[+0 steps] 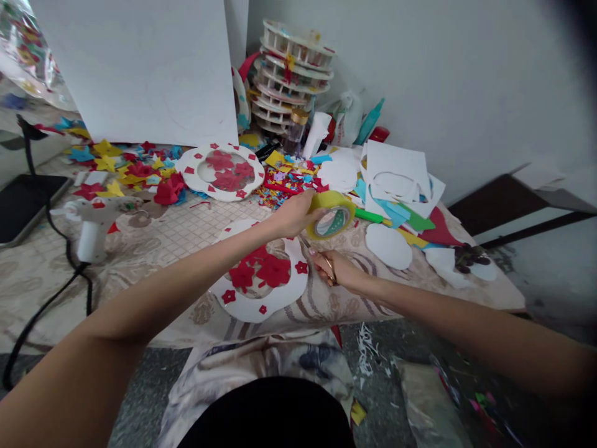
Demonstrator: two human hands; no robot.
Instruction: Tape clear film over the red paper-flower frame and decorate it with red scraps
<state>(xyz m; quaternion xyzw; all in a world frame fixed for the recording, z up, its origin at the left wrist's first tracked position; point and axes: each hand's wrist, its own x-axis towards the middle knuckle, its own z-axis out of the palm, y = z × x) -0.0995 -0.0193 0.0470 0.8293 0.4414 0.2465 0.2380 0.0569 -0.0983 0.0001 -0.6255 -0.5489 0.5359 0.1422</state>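
Note:
My left hand (293, 214) grips a roll of clear yellowish tape (333, 214), held up just above the table. My right hand (336, 269) is closed on a pair of scissors (328, 264) with gold handles, just below the roll. A strip of tape seems to run from the roll toward the scissors. Under both hands lies a white paper ring (280, 298) decorated with red paper flowers (261, 270). A second white ring with red flowers (224, 171) lies farther back.
A white glue gun (96, 221) with a black cord lies at the left. Paper scraps (121, 168), white cut-outs (389, 246), a stack of white rings (291, 74), bottles and a white board (140, 68) crowd the back. A tablet (23, 202) lies far left.

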